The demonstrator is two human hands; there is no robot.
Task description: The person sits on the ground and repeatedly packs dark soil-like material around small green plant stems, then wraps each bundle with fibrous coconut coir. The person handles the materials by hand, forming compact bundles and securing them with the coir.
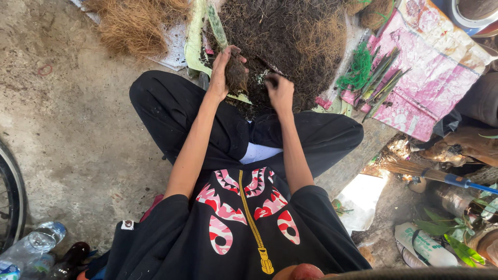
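1. Risk: the clump of dark fibrous soil (237,75) in your left hand (222,70) looks loose; a slacker hold would likely shed it onto your trousers (171,111).
2. Risk: the clump sits above the near edge of the soil pile (282,36), so spill may miss the mat (193,36).
3. Left hand: raised, fingers curled shut around the clump.
4. Right hand (280,92): knuckles up, pressed into the pile; grip cannot be determined.

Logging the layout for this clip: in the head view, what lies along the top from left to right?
Tan fibre pile → left hand holding a clump of soil → right hand → green netting → pink sheet.
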